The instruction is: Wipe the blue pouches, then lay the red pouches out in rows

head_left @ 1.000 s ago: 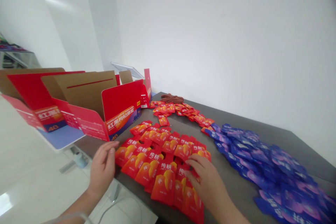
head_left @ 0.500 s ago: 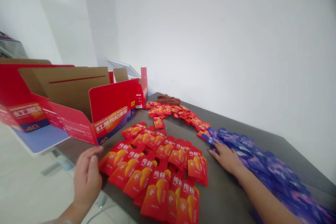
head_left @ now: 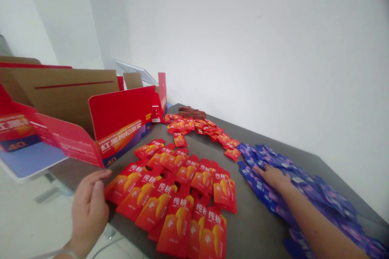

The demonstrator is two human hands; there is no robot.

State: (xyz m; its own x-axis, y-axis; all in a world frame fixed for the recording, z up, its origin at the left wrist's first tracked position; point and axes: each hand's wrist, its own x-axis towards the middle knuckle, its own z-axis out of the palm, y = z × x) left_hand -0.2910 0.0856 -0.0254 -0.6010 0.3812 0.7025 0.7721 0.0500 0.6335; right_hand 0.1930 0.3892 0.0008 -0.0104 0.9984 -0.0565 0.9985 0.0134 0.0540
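Observation:
On the pile of blue-purple pouches point(head_left: 291, 174) at the right lies my right hand point(head_left: 272, 175), its fingers spread over the pouches at the pile's near left side. My left hand point(head_left: 90, 208) is beside the table's near left edge, left of a spread of red-orange pouches point(head_left: 174, 226). Its fingers are loosely curved, the thumb lies alongside, and nothing shows in them. The red pouches overlap in rows across the middle of the table. Farther back, smaller red pouches point(head_left: 180, 125) form a trail that ends near the blue-purple pile.
An open red carton point(head_left: 121, 113) with brown inner flaps stands at the left. Another red carton point(head_left: 18, 129) is behind it on a blue surface point(head_left: 33, 162). A brown bundle point(head_left: 191, 112) lies at the table's far end. A white wall rises behind the table point(head_left: 209, 149).
My right hand has shifted right and a little down, and the blue-purple pouches under it have spread toward me, away from the red trail. My left hand has barely moved.

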